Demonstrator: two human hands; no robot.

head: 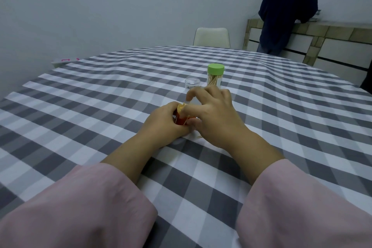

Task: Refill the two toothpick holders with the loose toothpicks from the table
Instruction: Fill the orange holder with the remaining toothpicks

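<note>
An orange toothpick holder (179, 117) stands on the checked tablecloth (100, 94) at the middle. My left hand (164, 122) grips it from the left. My right hand (211, 112) is over its open top, fingers pinching toothpicks (182, 107) that stick out of it. A few loose toothpicks (199, 137) peek out from under my right wrist. Behind my hands stands a clear holder with a green lid (215, 75), filled with toothpicks. A small clear cap (192, 83) sits to its left.
A pale chair (211, 36) stands at the table's far side. A person in dark clothes (285, 12) stands at a counter (332, 36) at the back right. A white and pink object (64, 60) lies at the far left table edge.
</note>
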